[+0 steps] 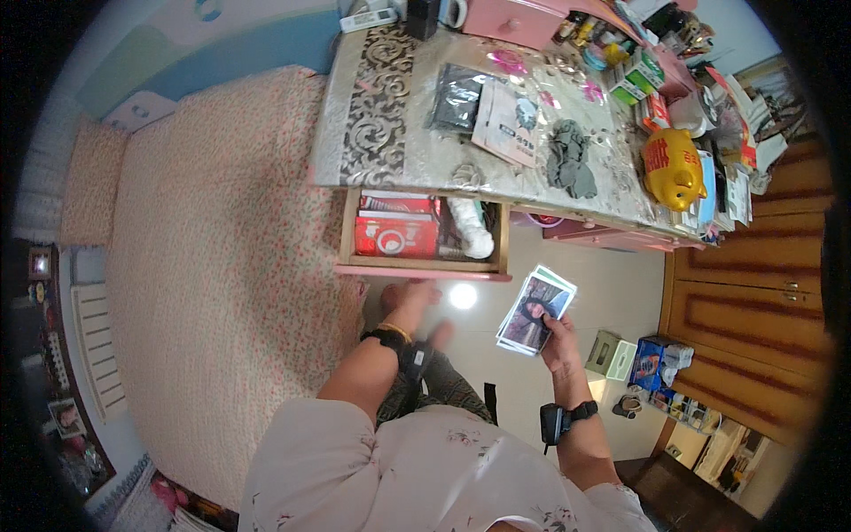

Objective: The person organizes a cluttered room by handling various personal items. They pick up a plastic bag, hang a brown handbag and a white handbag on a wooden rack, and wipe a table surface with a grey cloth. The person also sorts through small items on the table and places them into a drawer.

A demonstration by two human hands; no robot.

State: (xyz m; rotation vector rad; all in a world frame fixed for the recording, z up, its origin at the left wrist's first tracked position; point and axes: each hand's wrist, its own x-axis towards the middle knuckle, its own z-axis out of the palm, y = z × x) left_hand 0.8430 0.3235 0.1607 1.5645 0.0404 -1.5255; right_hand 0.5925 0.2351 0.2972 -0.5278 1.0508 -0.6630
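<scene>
My right hand (560, 342) holds a small stack of printed photographs (536, 312), thumb on top. The top print shows a person. My left hand (413, 300) is just below the pink front edge (425, 272) of a pulled-out drawer; it is blurred, and whether it touches the drawer I cannot tell. Inside the drawer, red boxes or booklets (397, 236) with white printing fill the left side. A white wrapped bundle (472, 229) lies on the right among darker items.
On the plastic-covered dresser top (439, 156) are a dark packet (459, 96), pale booklets (508, 130), a crumpled grey cloth (570, 159) and a golden piggy bank (673, 169). A bed (219, 266) lies left, a wooden wardrobe (738, 319) right. A green-and-white box (610, 356) stands on the floor.
</scene>
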